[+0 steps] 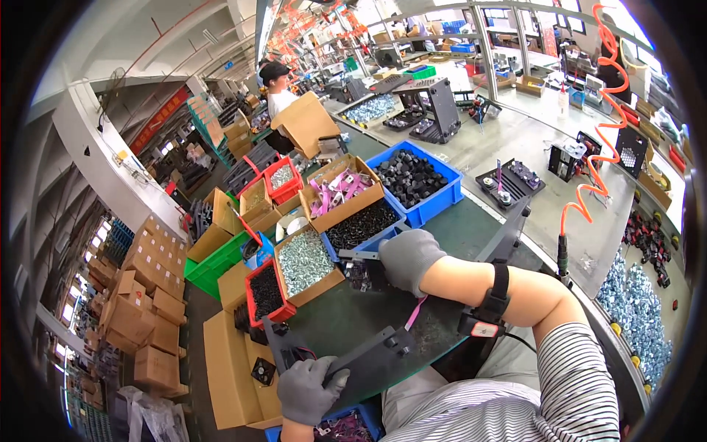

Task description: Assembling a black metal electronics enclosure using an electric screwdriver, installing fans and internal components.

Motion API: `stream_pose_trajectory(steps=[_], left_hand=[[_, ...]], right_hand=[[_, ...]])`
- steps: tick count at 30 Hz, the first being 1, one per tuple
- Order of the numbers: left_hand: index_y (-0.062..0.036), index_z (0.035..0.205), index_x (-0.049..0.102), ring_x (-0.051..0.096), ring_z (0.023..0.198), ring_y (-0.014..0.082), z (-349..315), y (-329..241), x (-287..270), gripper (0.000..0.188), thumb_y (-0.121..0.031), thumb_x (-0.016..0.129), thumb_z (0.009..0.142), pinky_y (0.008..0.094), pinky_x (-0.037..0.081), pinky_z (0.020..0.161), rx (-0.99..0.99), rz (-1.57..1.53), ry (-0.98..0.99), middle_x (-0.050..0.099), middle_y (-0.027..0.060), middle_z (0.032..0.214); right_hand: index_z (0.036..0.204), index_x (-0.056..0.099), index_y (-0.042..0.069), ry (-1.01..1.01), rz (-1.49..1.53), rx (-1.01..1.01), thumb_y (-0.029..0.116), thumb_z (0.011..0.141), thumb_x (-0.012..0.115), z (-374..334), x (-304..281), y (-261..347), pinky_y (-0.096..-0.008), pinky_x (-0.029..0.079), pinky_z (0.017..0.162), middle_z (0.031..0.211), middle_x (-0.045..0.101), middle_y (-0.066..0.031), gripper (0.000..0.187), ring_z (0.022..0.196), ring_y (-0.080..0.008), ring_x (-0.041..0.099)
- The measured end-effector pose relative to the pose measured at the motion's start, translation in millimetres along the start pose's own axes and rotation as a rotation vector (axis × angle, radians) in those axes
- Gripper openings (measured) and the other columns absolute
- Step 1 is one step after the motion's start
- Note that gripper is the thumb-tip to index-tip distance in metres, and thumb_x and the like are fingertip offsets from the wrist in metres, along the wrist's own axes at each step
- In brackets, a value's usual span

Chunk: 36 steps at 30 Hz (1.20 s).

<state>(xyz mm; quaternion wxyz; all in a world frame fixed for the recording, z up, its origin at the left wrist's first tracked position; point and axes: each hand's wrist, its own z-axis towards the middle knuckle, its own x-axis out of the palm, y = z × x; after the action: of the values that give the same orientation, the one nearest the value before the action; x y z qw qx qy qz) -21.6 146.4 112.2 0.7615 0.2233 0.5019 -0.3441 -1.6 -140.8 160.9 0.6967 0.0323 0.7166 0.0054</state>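
Note:
My left hand (313,389), in a grey glove, is closed around the edge of a dark sheet-metal panel (372,353) at the near side of the bench. Its thumb lies over the metal. A short pink strip (414,314) stands out beyond the panel. Farther up, my right hand (411,259), also gloved in grey, is bent down beside a small dark assembly (359,274) and the blue bins. Its fingertips are hidden, so what they touch cannot be made out. A black band with a small device (484,324) is strapped to my right forearm.
Around the far side stand a blue bin of black blocks (412,177), a carton of pink parts (342,190), a carton of silver screws (305,260) and a red bin of dark pieces (266,293). An orange coiled hose (600,132) hangs at right. A person (280,92) stands beyond.

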Motion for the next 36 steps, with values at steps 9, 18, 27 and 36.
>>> stream_pose_trajectory(steps=[9,18,27,36], left_hand=[[-0.0133,0.081,0.065,0.056,0.062,0.0257,3.0,-1.4,5.9,0.034,-0.046,0.068,0.072,0.0375,0.045,0.057,-0.029,-0.010,-0.014,0.058,0.0048,0.066],[-0.0124,0.079,0.063,0.056,0.063,0.0269,13.3,-1.0,10.6,0.027,-0.038,0.070,0.072,0.0380,0.046,0.057,0.012,-0.059,-0.020,0.058,0.0058,0.068],[-0.0100,0.077,0.061,0.057,0.062,0.0263,36.2,2.6,21.5,0.032,-0.042,0.066,0.077,0.0371,0.045,0.055,0.047,-0.092,-0.058,0.057,0.0055,0.067],[-0.0117,0.081,0.062,0.055,0.059,0.0229,57.3,1.4,37.4,0.027,-0.038,0.067,0.077,0.0339,0.045,0.052,0.132,-0.153,-0.061,0.053,0.0038,0.063]], right_hand=[[0.102,0.059,0.003,0.273,0.351,-0.040,0.043,0.077,0.057,-8.7,21.2,-15.4,-0.0407,0.049,0.079,0.091,0.064,-0.0183,0.047,0.089,-0.0316,0.062],[0.114,0.049,-0.004,0.350,0.807,0.057,0.056,0.078,0.058,-33.5,44.4,-17.9,-0.0374,0.047,0.082,0.095,0.063,-0.0225,0.070,0.094,-0.0302,0.062],[0.117,0.051,-0.004,0.031,1.125,0.186,0.044,0.080,0.063,-28.9,76.4,-19.8,-0.0341,0.047,0.077,0.089,0.063,-0.0184,0.061,0.085,-0.0243,0.062],[0.115,0.053,-0.002,0.010,1.127,0.226,0.034,0.082,0.066,-7.8,75.0,-16.2,-0.0260,0.044,0.055,0.071,0.059,-0.0044,0.051,0.061,-0.0095,0.056]])
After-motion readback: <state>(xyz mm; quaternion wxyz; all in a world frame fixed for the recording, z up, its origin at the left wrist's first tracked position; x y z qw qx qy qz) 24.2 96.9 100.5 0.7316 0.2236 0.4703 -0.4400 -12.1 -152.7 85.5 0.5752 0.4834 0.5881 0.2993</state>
